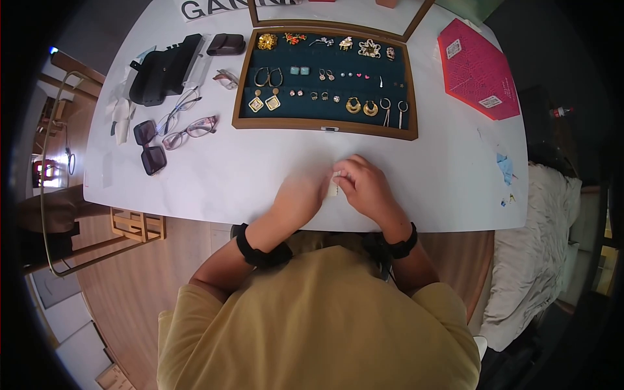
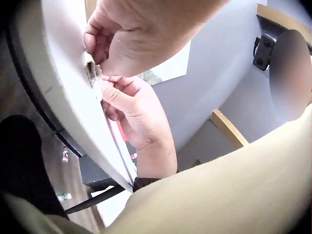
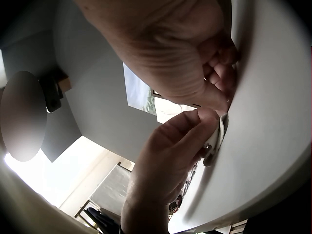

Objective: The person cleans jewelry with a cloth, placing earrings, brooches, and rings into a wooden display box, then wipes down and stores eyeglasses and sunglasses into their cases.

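Near the front edge of the white table, both hands meet at a small cream-coloured piece that looks like folded cloth or a tiny pouch [image 1: 333, 186]. My left hand [image 1: 302, 194] pinches it from one side, blurred in the head view. From the other side my right hand [image 1: 365, 186] grips it between thumb and fingers. The left wrist view shows the pouch-like piece [image 2: 90, 67] with a dark fold at its upper end. In the right wrist view its pale edge [image 3: 223, 127] shows below the fingertips, close over the tabletop. The fingers hide most of it.
Beyond the hands stands an open wooden jewellery case [image 1: 325, 129] with rows of earrings and brooches. Sunglasses [image 1: 153, 159], eyeglasses [image 1: 190, 132] and a black case [image 1: 162, 71] lie left. A pink box [image 1: 481, 71] is far right, blue scraps [image 1: 504, 168] nearer.
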The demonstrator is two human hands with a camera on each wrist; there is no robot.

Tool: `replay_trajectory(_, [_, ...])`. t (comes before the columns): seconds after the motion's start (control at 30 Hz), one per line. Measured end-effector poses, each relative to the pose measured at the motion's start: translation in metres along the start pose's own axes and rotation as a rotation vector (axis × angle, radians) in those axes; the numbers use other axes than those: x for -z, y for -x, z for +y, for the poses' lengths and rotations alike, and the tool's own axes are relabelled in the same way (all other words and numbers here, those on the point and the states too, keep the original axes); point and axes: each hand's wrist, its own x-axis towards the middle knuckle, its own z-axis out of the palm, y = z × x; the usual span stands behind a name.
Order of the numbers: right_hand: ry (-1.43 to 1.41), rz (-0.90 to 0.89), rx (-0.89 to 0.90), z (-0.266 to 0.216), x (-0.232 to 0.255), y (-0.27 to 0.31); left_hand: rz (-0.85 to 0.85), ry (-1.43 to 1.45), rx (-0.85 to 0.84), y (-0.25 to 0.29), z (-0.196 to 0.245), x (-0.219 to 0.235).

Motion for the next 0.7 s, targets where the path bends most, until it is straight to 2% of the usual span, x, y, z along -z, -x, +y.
replay_trajectory(0.13, [-0.014,-0.006,-0.018,-0.002,0.002,0.0,0.014,-0.074,0.059,0.003,-0.002,0.013])
replay_trajectory(0.33, [-0.012,-0.004,-0.004,-0.001,0.0,0.0,-0.032,0.056,0.029,0.002,0.006,0.01])
replay_trajectory(0.43, [-0.001,0.0,0.0,-0.001,0.0,0.0,-0.034,0.033,0.018,0.006,0.001,0.0])
replay_trajectory(0.7, [0.0,-0.004,-0.003,0.0,0.0,0.0,-0.025,-0.096,0.08,0.011,0.002,0.018])
